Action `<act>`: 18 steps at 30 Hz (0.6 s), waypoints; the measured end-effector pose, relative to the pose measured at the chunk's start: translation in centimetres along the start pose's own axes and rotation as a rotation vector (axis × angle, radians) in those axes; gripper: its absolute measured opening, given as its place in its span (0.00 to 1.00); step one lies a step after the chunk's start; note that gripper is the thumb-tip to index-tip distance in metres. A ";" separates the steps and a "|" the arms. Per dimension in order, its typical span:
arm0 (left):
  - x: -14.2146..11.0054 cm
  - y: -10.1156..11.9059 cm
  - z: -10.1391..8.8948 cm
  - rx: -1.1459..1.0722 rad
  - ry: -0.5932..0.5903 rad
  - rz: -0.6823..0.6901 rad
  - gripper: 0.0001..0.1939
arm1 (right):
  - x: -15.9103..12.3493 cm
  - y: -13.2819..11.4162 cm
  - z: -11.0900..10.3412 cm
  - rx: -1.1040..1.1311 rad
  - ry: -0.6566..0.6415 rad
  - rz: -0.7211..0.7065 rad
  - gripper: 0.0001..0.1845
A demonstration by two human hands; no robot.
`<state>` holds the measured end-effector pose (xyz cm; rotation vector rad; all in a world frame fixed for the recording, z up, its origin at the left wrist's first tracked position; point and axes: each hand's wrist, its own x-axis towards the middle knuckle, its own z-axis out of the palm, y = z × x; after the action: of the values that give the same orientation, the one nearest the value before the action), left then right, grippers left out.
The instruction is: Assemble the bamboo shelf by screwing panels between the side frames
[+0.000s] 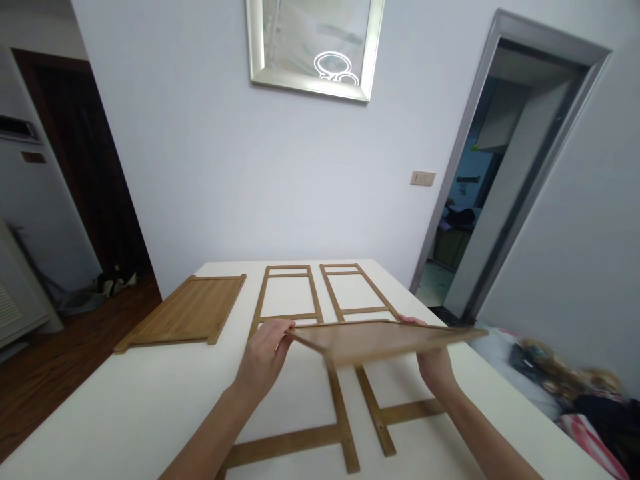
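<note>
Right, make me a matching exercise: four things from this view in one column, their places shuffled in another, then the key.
Things
1. Blurred wooden board
2. Planked panel
3. Two open wooden frames
4. Wall switch

Places
A. Flat on the white table, at its left side
B. Beside the door frame
C. Raised between left hand and right hand
D. Flat, partly hidden beneath the raised piece

Pairs: 1-C, 2-A, 3-D, 4-B

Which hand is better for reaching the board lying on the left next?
Probably the left hand: it's nearer the board. The right hand is farther, and both hold the panel.
</note>
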<state>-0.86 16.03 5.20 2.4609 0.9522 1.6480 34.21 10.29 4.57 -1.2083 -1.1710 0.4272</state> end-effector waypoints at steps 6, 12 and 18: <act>0.1 -1.6 0.2 -0.141 -0.064 -0.677 0.18 | 0.1 -2.8 1.8 0.043 -0.033 0.137 0.24; 0.0 -3.2 0.4 -0.355 -0.156 -0.973 0.20 | -0.8 -4.8 2.6 0.221 -0.084 0.440 0.22; -0.5 -3.7 0.7 -0.331 -0.187 -1.153 0.15 | -1.0 -6.5 2.8 0.323 -0.136 0.494 0.21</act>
<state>-2.15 19.00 3.16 1.3065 1.4745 1.0014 29.43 8.52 9.59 -1.1881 -0.8626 1.0432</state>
